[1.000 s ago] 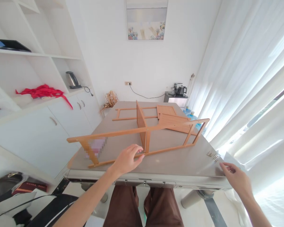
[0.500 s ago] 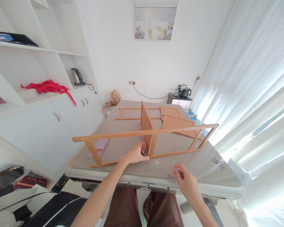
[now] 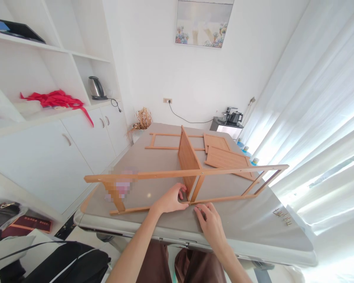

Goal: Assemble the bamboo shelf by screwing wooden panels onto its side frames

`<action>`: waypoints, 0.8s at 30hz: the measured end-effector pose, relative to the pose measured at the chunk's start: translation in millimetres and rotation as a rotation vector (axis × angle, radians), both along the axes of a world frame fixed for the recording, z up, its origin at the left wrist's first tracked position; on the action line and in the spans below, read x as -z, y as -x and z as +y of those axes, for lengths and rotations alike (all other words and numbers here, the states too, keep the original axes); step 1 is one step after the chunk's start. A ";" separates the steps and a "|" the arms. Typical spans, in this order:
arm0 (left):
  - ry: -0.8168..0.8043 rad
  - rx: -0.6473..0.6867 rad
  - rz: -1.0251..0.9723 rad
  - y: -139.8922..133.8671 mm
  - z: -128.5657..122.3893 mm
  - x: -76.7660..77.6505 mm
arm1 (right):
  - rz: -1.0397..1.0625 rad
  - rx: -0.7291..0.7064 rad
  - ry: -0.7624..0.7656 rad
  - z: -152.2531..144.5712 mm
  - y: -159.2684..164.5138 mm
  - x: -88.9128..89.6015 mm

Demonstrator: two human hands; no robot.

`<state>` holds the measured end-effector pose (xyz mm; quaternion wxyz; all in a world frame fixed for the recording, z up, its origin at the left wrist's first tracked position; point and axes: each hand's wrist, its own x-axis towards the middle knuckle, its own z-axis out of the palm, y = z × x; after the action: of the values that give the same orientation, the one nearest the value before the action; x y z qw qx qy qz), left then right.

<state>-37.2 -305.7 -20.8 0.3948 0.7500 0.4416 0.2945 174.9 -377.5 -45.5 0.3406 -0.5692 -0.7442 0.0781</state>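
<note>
A light wooden ladder-like frame (image 3: 159,174) stands on its long edge near the front of the table. A flat wooden shelf panel (image 3: 188,161) meets it upright at the middle crossbar and runs toward the back. My left hand (image 3: 171,199) is closed around the panel's lower corner, with the thumb by the frame's bottom rail. Just right of that joint, my right hand (image 3: 209,218) is at the bottom rail with thumb and forefinger pinched. Whatever small thing lies between those fingertips is too hidden to name.
Several brass-coloured screws (image 3: 282,216) lie at the table's right side. Farther back are loose wooden panels (image 3: 228,159) and a second frame (image 3: 162,148). The grey table (image 3: 247,220) has a rounded front edge; curtains (image 3: 321,157) hang at right.
My right hand has moved left and forward, up to the joint at the bottom rail. My left hand keeps its hold on the panel corner. The view has shifted slightly.
</note>
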 end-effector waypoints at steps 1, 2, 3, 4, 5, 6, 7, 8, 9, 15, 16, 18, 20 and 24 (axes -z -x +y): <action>-0.002 -0.006 -0.004 -0.1 -0.4 0.2 | 0.005 0.004 0.011 -0.9 -1.5 -0.6; -0.003 -0.009 -0.012 0.0 -0.8 0.3 | 0.006 0.008 0.023 -2.0 -3.3 -1.4; 0.000 -0.009 -0.021 0.0 -1.2 0.3 | 0.008 0.012 0.032 -3.0 -5.0 -2.3; 0.005 -0.008 -0.027 0.1 -1.5 0.2 | 0.014 0.011 0.037 -3.8 -6.6 -3.0; 0.011 -0.008 -0.028 0.1 -1.8 0.0 | 0.025 0.003 0.041 -4.2 -7.8 -3.4; 0.014 -0.008 -0.026 0.0 -2.1 -0.4 | 0.039 -0.009 0.044 -4.2 -8.6 -3.3; 0.015 -0.011 -0.019 -0.1 -2.3 -0.9 | 0.054 -0.023 0.049 -3.9 -8.9 -2.9; 0.012 -0.016 -0.011 -0.3 -2.6 -1.5 | 0.070 -0.035 0.052 -3.2 -9.0 -2.2; 0.007 -0.022 -0.003 -0.6 -2.8 -2.3 | 0.084 -0.043 0.054 -2.3 -8.8 -1.4; -0.014 -0.006 0.043 -2.5 -3.7 -9.1 | 0.177 -0.048 0.101 4.1 -10.8 -1.4; -0.021 -0.001 0.057 -2.8 -3.9 -10.2 | 0.192 -0.054 0.113 4.9 -11.8 -1.6; -0.037 0.010 0.091 -3.1 -4.7 -11.7 | 0.203 -0.058 0.112 5.7 -13.2 -1.3; -0.050 0.014 0.116 -3.5 -5.8 -12.5 | 0.188 -0.041 0.090 5.3 -12.6 -0.3; -0.060 0.022 0.106 -4.2 -7.7 -11.7 | 0.134 -0.016 0.073 2.6 -4.7 0.2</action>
<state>-33.0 -313.4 -9.1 0.3514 0.7807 0.4448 0.2630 179.6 -374.9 -45.7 0.3678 -0.5687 -0.7211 0.1459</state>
